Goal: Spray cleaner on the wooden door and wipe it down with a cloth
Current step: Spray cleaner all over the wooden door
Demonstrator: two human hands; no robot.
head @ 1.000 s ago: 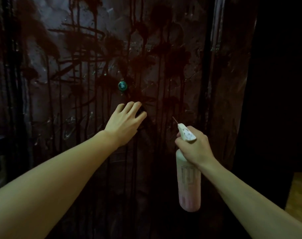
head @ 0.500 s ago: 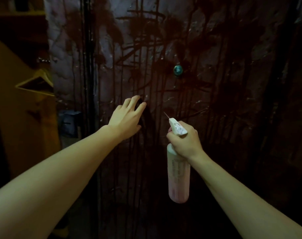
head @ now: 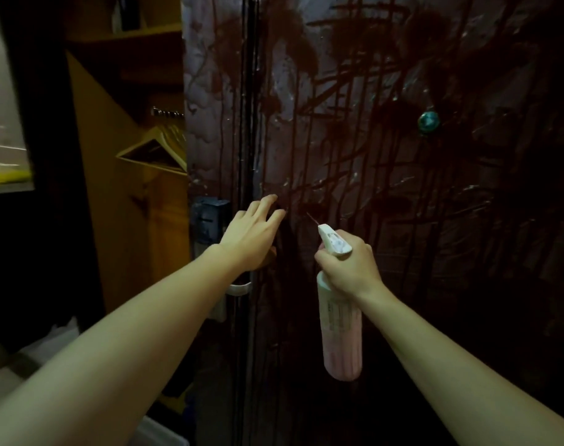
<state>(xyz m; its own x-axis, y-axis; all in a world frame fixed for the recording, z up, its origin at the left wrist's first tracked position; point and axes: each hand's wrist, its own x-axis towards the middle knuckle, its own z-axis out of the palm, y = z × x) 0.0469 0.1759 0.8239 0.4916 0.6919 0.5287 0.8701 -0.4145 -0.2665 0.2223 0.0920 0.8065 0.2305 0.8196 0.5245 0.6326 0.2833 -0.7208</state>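
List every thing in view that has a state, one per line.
wooden door: shut against its frame, wet, streaked with runs of cleaner.
spray bottle: upright, nozzle aimed at the door, gripped by the right hand.
right hand: curled round the bottle's neck.
left hand: fingers spread, pressed towards the door; any cloth beneath cannot be made out.
door handle: level, untouched.

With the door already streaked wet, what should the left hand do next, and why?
Probably wipe across the runs: the left hand lies fingers-straight on the wooden door, drips run down it, and the right hand just holds the spray bottle. A cloth under the palm is not discernible.
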